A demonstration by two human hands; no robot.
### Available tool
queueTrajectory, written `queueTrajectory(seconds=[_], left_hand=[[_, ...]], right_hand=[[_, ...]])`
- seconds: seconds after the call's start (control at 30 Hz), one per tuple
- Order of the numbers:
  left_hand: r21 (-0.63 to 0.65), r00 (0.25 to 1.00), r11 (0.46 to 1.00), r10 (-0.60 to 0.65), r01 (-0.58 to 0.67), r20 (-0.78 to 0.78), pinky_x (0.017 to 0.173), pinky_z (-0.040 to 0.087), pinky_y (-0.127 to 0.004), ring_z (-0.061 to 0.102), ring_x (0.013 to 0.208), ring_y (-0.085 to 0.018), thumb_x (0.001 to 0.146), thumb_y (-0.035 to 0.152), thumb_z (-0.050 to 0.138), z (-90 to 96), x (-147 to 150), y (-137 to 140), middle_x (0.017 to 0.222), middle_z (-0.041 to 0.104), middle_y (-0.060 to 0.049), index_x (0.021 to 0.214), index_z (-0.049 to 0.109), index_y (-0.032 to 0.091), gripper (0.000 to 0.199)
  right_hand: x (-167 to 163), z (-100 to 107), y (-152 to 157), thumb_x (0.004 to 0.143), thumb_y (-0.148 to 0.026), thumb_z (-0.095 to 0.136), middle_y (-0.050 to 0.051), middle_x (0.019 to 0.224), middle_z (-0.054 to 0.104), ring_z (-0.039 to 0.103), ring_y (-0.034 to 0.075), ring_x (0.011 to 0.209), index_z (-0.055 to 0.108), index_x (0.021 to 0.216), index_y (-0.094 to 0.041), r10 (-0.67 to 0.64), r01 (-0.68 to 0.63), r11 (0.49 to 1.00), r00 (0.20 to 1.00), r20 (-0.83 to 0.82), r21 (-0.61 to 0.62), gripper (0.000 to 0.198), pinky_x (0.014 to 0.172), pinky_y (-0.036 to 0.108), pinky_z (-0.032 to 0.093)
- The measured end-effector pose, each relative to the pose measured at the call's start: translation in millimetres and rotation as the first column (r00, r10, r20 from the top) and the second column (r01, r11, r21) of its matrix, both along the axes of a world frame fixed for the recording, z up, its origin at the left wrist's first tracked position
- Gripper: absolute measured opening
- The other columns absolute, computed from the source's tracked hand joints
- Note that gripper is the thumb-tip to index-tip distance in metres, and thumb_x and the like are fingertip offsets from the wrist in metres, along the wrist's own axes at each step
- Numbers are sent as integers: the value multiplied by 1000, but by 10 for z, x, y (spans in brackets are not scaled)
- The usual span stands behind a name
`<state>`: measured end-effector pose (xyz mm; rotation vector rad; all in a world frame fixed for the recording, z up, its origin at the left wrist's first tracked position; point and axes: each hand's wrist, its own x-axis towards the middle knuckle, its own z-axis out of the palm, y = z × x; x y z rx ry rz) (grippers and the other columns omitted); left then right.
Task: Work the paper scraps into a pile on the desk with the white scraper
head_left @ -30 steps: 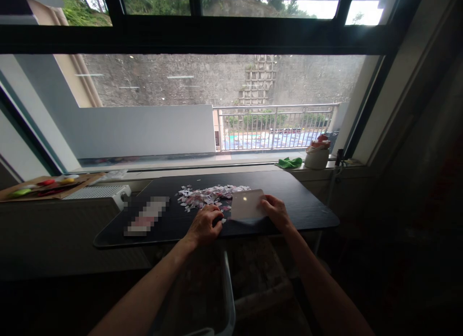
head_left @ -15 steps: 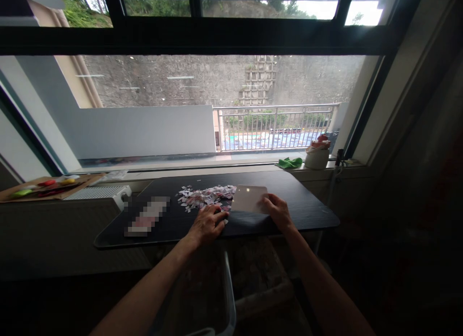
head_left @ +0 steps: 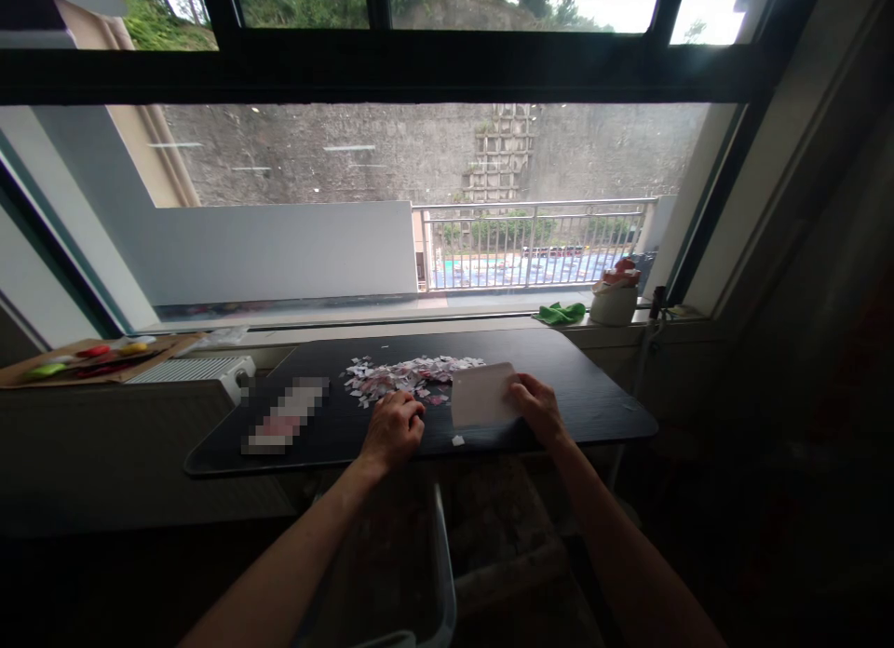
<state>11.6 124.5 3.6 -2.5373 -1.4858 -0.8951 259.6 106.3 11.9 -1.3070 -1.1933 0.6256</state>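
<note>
My right hand (head_left: 536, 404) pinches the right edge of a pale plastic sheet (head_left: 485, 395), flat and thin with rounded corners, tilted over the black table. Left of the sheet lies a loose heap of small torn paper scraps (head_left: 398, 376), white with reddish marks; the sheet hides some of its right end. My left hand (head_left: 396, 426) rests at the heap's near edge with its fingers curled in. What those fingers hold, if anything, is hidden. One white scrap (head_left: 457, 440) sits apart, just below the sheet's near edge.
The black table (head_left: 559, 369) has a blurred-out pale strip (head_left: 286, 417) at its left. On the sill are a green cloth (head_left: 561, 313) and a whitish pot (head_left: 615, 299). A radiator (head_left: 202, 373) and a cardboard piece with colourful items (head_left: 90, 359) stand left. A curved metal bar (head_left: 443, 555) is below.
The sheet has come slightly nearer to me and changed its tilt, uncovering more of the heap's right end. My left hand has shifted left and curled. A lone scrap now shows below the sheet.
</note>
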Motion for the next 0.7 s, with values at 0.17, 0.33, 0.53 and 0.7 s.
queueTrajectory(seconds=[0.17, 0.33, 0.53, 0.7], left_hand=[[9, 1000, 1000, 3, -3, -3, 83, 41, -34, 53, 91, -19, 72, 13, 47, 8, 4, -9, 88, 59, -4, 78, 65, 20, 20], [16, 1000, 1000, -10, 10, -3, 82, 42, -35, 53, 90, -20, 71, 13, 47, 12, 5, -12, 87, 59, -5, 79, 65, 20, 20], [6, 1000, 1000, -8, 8, -5, 82, 42, -34, 53, 91, -20, 71, 14, 48, 8, 1, -8, 87, 59, -5, 80, 65, 19, 20], [-8, 1000, 1000, -13, 13, 0, 82, 41, -35, 53, 91, -20, 72, 14, 47, 15, 4, -11, 89, 59, -5, 86, 67, 19, 25]], right_hand=[[13, -12, 25, 63, -33, 46, 0, 64, 64, 55, 16, 62, 67, 78, -17, -18, 22, 998, 998, 67, -55, 30, 56, 25, 42], [16, -15, 28, 63, -31, 46, -1, 60, 61, 53, 15, 60, 67, 72, -17, -3, 9, 998, 995, 101, -60, 27, 53, 24, 39], [9, -18, 16, 63, -31, 49, 1, 66, 64, 55, 15, 62, 67, 74, -16, 115, -113, 993, 992, 46, -43, 26, 54, 24, 40], [-3, 4, -6, 61, -33, 50, 0, 65, 64, 54, 15, 62, 67, 74, -16, 134, -134, 990, 991, -21, -37, 27, 54, 24, 40]])
